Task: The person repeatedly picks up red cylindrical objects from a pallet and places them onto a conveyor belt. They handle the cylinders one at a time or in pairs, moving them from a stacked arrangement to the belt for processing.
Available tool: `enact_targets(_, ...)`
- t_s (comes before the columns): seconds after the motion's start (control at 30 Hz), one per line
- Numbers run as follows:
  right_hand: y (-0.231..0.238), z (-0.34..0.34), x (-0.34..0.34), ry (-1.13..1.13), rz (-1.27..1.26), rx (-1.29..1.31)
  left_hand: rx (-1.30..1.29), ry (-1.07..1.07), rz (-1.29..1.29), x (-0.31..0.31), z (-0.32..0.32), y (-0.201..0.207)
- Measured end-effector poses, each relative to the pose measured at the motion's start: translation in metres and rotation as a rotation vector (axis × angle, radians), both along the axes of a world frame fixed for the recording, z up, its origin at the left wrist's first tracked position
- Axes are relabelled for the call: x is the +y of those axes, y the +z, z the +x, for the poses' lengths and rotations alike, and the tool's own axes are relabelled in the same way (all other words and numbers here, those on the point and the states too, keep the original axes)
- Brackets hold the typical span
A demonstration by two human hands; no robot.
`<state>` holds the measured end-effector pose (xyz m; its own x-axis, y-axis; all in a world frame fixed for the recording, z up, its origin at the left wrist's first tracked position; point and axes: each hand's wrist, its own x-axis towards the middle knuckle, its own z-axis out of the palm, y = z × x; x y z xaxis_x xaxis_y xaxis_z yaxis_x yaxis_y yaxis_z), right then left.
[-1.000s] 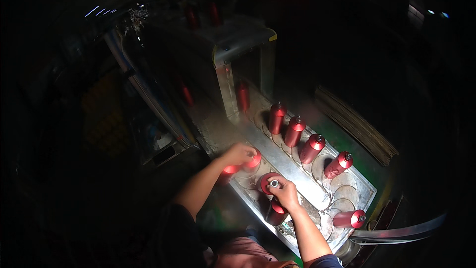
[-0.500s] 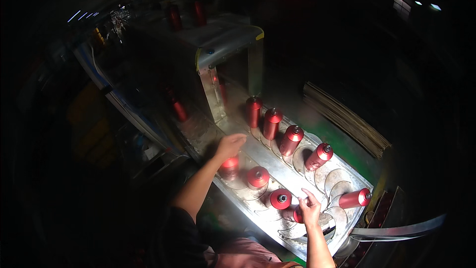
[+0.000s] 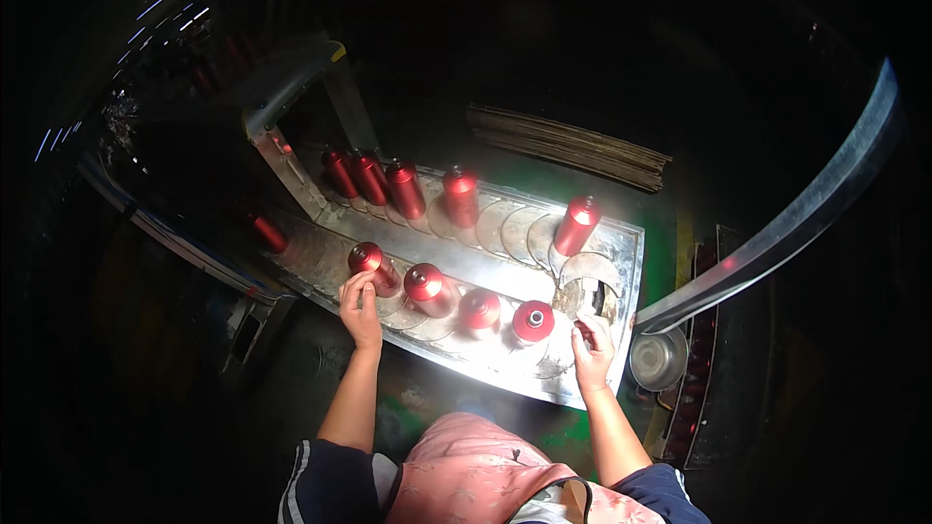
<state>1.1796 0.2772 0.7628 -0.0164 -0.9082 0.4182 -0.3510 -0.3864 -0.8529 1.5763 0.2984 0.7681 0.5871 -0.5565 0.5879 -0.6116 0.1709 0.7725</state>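
- Since 0.5 s ago my left hand [image 3: 360, 303] stays closed around the leftmost red can [image 3: 369, 260] on the metal tray [image 3: 621, 272].
- My right hand [image 3: 593, 349] has left the cans; fingers loosely curled, holding nothing I can see, beside 4 front-row cans.

Red metallic bottles [image 3: 424, 285]; silver-grey metal tray [image 3: 629, 262] with pale discs [image 3: 515, 230]; pink patterned apron [image 3: 473, 474]; navy sleeves, white-striped [image 3: 325, 480]; silver bowl [image 3: 657, 360].
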Motion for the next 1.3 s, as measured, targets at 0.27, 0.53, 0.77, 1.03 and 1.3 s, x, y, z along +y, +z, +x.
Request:
enact_targets(0.27,-0.004,-0.170,0.125,-0.286,0.093,-0.112,0.460,-1.058,0.371,0.064,-0.293,0.012)
enact_targets(0.53,-0.010,-0.275,0.270,-0.887,0.118,-0.291,0.260,-1.907,0.936,0.072,-0.502,0.007)
enact_targets(0.77,-0.094,-0.158,0.446,-1.646,0.200,-0.268,-0.119,-2.260,1.174,0.095,-0.551,-0.044)
enact_targets(1.03,-0.149,0.056,0.545,-2.188,0.713,-0.118,-0.633,-2.566,1.173,0.191,-0.575,-0.098)
enact_targets(1.3,-0.207,0.036,0.590,-2.150,1.002,-0.085,-1.063,-2.817,0.448,0.338,-0.617,-0.207)
